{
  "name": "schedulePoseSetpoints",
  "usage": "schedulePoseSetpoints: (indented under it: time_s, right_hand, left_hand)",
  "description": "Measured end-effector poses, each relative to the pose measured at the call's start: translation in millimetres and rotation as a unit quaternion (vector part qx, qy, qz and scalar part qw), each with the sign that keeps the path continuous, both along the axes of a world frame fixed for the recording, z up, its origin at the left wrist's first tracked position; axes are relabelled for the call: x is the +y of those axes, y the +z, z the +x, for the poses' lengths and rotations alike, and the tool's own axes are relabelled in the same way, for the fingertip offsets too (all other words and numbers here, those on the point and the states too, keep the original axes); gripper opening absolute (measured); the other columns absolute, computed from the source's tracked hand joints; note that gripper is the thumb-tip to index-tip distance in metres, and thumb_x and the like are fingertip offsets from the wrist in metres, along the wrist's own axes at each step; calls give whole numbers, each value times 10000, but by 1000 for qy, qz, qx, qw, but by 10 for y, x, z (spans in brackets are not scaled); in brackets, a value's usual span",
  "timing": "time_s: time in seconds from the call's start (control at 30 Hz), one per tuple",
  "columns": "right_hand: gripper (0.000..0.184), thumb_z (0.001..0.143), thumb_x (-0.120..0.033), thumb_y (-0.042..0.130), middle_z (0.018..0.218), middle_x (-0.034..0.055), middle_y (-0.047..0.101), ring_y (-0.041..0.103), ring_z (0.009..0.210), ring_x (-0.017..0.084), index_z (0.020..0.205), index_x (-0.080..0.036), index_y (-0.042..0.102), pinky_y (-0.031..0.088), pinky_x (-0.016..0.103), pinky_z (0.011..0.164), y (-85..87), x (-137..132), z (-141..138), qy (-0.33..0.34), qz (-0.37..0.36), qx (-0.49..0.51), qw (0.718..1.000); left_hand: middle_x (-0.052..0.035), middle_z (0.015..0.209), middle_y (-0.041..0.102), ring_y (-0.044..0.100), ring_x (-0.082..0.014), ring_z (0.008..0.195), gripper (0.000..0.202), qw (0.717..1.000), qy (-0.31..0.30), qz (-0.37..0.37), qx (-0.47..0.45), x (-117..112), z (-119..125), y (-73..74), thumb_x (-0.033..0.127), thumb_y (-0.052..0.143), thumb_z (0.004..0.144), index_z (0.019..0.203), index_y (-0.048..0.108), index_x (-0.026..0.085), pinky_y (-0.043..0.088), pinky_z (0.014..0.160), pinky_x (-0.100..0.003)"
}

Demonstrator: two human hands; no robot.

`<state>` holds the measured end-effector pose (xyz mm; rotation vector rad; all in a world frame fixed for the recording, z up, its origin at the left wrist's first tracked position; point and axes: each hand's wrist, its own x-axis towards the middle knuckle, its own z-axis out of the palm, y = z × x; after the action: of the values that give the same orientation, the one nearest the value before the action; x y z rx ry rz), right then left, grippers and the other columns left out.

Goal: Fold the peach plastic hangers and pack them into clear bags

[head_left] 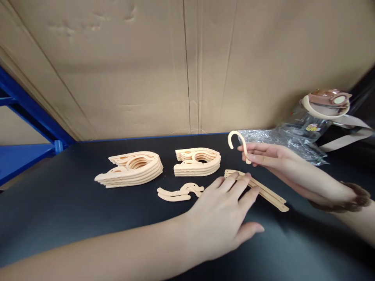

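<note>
Between the thumb and fingers of my right hand is a cream plastic hanger hook, held upright above the table. My left hand is spread, palm down, its fingertips over the near end of some long flat hanger arms; whether they touch is unclear. Just left of those fingers lie curved hanger pieces, partly covered by the hand. Behind them sits a stack of folded hangers. Another stack of folded hangers is farther left.
A black table spreads under everything. At the right back, a clear bottle with a brown lid and strap stands by a crumpled plastic bag. Cardboard walls the back, and a blue metal frame rises at left.
</note>
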<state>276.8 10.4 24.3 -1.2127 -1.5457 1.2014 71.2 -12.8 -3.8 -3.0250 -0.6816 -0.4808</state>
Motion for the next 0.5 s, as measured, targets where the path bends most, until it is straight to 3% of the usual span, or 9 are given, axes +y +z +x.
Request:
schedulePoseSetpoints:
  time_s: [0.13, 0.33, 0.5]
  right_hand:
    - [213, 844, -380, 709, 954, 23, 629, 611, 917, 191, 969, -219, 648, 512, 325, 848, -38, 14, 9, 17, -62, 16, 998]
    - [142, 854, -331, 676, 818, -17, 598, 611, 819, 153, 839, -200, 624, 513, 314, 827, -80, -10, -43, 119, -114, 10, 986]
    - [145, 801, -316, 710, 814, -27, 587, 589, 803, 145, 803, -202, 620, 499, 303, 806, -67, -22, -111, 112, -105, -26, 988]
  left_hand:
    - [-140, 1368, 579, 486, -305, 1301, 556, 999, 9, -49, 6, 50, 121, -32, 496, 479, 1010, 1367, 516, 71, 390, 1111, -415]
    - [-210, 1500, 463, 433, -336, 1393, 650, 998, -2, -58, -24, -179, -99, -128, 560, 533, 964, 1380, 492, 63, 418, 1119, -429]
    - [-193, 1342, 621, 589, -318, 1248, 530, 998, 3, -14, -67, -336, -347, -214, 572, 450, 996, 1081, 642, 85, 505, 1021, -376]
